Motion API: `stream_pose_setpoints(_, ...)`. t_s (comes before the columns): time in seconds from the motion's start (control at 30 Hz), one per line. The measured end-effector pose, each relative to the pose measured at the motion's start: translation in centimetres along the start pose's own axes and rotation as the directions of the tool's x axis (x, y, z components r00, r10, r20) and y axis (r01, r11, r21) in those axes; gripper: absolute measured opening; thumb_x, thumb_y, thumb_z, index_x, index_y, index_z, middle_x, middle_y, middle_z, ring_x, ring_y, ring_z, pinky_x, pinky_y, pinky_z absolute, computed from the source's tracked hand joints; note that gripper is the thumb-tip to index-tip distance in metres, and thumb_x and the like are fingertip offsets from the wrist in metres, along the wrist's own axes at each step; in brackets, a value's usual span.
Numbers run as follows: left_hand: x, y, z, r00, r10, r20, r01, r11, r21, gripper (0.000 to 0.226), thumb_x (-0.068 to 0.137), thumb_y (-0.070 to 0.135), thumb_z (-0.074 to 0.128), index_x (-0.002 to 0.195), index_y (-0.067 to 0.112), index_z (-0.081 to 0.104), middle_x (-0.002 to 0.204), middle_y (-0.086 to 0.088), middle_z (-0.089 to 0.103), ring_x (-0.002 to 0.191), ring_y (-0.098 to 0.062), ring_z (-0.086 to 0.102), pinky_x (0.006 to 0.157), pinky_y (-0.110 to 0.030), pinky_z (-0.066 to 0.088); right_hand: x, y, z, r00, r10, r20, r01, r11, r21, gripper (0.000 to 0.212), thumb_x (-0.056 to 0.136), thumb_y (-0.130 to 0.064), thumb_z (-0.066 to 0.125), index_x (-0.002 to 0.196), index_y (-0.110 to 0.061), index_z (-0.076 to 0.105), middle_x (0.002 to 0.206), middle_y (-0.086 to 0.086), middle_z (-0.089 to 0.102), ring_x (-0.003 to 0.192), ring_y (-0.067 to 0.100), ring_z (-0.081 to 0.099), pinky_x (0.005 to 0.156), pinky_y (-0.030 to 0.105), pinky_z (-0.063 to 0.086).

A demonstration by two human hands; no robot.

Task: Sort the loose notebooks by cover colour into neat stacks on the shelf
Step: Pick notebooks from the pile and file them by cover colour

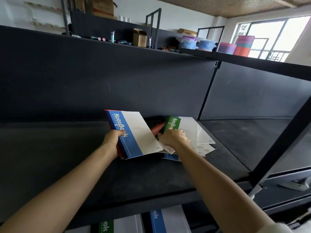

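Slippage risk: your left hand (112,140) grips the blue-topped bundle (139,132) by one edge; your right hand (173,138) pinches the green notebook (173,123), and tugging could scatter the pile (204,140).

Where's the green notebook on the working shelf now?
Head view, right of centre: the green notebook tops the loose pile, gripped by the right hand, beside the blue notebook the left hand holds.
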State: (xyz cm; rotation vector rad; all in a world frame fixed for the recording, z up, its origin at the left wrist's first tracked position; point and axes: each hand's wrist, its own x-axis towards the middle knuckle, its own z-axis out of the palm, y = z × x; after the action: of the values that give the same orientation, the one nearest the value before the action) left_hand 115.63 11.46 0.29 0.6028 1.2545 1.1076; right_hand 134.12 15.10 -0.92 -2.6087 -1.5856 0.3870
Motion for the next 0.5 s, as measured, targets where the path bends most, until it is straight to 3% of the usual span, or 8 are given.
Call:
stream_pose_setpoints(0.27, 0.5, -0.5, -0.3, 1.000, 0.006, -0.001, -0.006, 0.999, -0.037, 0.017, 0.094, 0.017, 0.052, 0.109, 0.013, 0.046, 0.083, -0.006, 0.055, 0.072, -0.021, 0.053, 0.077, -0.040, 0.038, 0.6, -2.0, 0.4, 0.991, -0.128, 0.027, 0.131, 0.974, -0.183, 0.054, 0.077, -0.018, 0.046, 0.128, 0.001, 0.050, 0.127, 0.025, 0.051, 0.115, 0.043, 0.049, 0.091, 0.044, 0.048)
stream_pose_setpoints(0.43, 0.9, -0.4, -1.0, 1.000, 0.004, 0.019, -0.003, 1.000, -0.024, 0.020, 0.093, 0.018, 0.053, 0.112, 0.012, 0.048, 0.086, -0.007, 0.057, 0.075, -0.022, 0.055, 0.078, -0.042, 0.040, 0.9, -3.2, 1.7, 0.984, -0.176, -0.018, 0.171, 0.973, -0.158, 0.058, 0.092, -0.010, 0.046, 0.144, 0.006, 0.026, 0.140, 0.032, 0.034, 0.127, 0.048, 0.037, 0.100, 0.055, 0.040)
stream_pose_setpoints(0.5, 0.9, -0.3, -1.2, 1.000, 0.005, 0.023, -0.005, 1.000, -0.016, 0.019, 0.093, 0.019, 0.054, 0.110, 0.012, 0.048, 0.085, -0.007, 0.057, 0.074, -0.022, 0.054, 0.079, -0.042, 0.040, 0.6, -2.6, 1.9, 0.964, -0.261, -0.057, 0.254, 0.962, -0.103, 0.046, 0.095, -0.014, 0.040, 0.138, 0.001, 0.039, 0.133, 0.030, 0.044, 0.121, 0.046, 0.044, 0.097, 0.052, 0.041)
